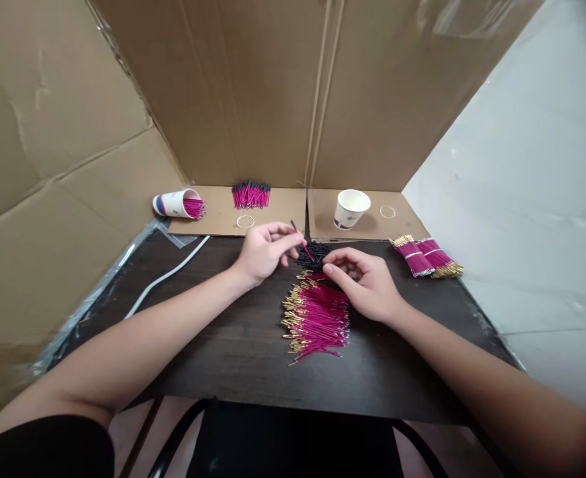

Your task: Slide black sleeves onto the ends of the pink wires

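Note:
My left hand (pixel 267 252) pinches a short magenta wire (pixel 306 249) between thumb and fingertips; the wire slants, with a dark sleeve on its upper end. Under its lower end lies a pile of small black sleeves (pixel 312 255). At the right edge of that pile is my right hand (pixel 367 282), thumb and forefinger closed together; anything between them is too small to make out. Just below the hands, a heap of loose magenta wires (pixel 322 315) lies on the table, gold tips to the left and silvery ends to the right.
A tipped paper cup (pixel 170 204) holds magenta wires at left. Black-ended wires (pixel 251 196) lie on the cardboard, near a rubber band (pixel 245 222). An upright paper cup (pixel 351 210) and another band (pixel 387 212) are right. Banded wire bundles (pixel 425 257) lie at the table's right edge.

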`<state>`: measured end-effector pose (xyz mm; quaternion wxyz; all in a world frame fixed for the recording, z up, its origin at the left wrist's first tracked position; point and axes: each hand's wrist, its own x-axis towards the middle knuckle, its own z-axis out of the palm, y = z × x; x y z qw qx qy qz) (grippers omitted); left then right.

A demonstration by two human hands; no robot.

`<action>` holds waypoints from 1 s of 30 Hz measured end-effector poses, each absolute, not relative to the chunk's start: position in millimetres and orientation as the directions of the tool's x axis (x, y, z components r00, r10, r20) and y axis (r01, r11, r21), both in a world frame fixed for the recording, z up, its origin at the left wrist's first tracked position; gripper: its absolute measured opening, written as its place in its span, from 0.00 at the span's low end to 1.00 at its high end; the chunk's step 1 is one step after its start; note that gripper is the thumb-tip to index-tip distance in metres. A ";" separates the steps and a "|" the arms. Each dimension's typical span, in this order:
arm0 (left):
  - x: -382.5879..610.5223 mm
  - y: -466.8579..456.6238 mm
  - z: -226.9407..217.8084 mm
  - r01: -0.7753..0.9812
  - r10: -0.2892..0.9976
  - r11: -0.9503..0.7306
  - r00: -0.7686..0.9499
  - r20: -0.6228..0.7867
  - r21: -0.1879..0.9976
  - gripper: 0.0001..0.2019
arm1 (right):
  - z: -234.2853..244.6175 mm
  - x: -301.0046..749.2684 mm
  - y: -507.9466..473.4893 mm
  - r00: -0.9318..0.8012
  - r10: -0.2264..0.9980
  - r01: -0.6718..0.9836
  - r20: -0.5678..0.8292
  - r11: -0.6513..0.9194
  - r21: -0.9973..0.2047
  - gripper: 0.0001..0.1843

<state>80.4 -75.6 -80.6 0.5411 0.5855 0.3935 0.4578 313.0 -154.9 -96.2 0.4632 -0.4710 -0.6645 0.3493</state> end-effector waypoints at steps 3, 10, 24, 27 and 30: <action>59.5 -50.6 -79.6 0.147 0.983 -0.183 0.021 0.182 0.972 0.10 | -97.7 315.4 -152.6 -0.124 0.941 0.343 0.314 0.338 -0.877 0.12; 30.0 -19.2 -90.3 0.627 0.972 -0.105 -0.100 0.213 0.772 0.02 | -100.4 317.1 -151.6 -0.194 0.902 0.421 0.386 0.432 -0.798 0.09; 36.4 -28.7 -89.3 0.740 0.975 -0.123 -0.033 0.219 0.662 0.05 | -97.1 319.2 -151.1 -0.280 0.867 0.427 0.413 0.498 -0.755 0.05; 38.3 -31.9 -88.0 0.758 0.973 -0.144 -0.009 0.230 0.637 0.07 | -97.1 320.1 -151.0 -0.296 0.861 0.435 0.414 0.507 -0.744 0.05; 42.1 -38.5 -85.9 0.774 0.972 -0.163 0.020 0.233 0.612 0.10 | -96.9 320.6 -151.0 -0.306 0.855 0.432 0.418 0.517 -0.739 0.05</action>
